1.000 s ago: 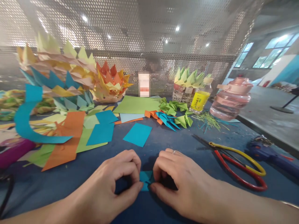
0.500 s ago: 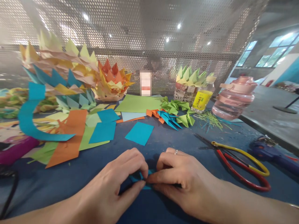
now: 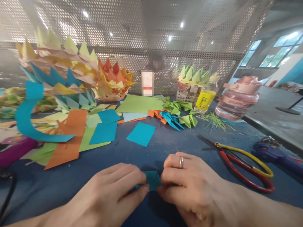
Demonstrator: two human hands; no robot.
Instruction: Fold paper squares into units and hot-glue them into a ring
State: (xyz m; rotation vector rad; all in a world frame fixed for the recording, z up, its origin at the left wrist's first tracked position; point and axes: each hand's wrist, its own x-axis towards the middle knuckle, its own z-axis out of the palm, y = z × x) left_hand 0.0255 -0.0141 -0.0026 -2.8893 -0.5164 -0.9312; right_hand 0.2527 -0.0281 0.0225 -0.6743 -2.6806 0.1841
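Note:
A small folded piece of blue paper (image 3: 152, 181) lies between my hands near the front of the dark blue table. My left hand (image 3: 118, 186) pinches its left side, thumb in front and fingers behind. My right hand (image 3: 187, 179), with a ring on one finger, closes on its right side with curled fingers. The fingertips hide both ends of the piece. Beyond them lies a flat blue square (image 3: 141, 134), with two more blue pieces (image 3: 103, 133) to its left.
Scissors (image 3: 246, 164) and a blue glue gun (image 3: 274, 154) lie at the right. Behind stand a pink jug (image 3: 238, 99), a yellow-labelled bottle (image 3: 205, 97) and folded-paper models (image 3: 113, 82). Orange paper (image 3: 68, 138) and a purple tool (image 3: 17, 151) are at the left.
My hands have moved slightly apart, and more of the folded blue paper shows between them. My left fingers sit lower and flatter. The view has shifted slightly.

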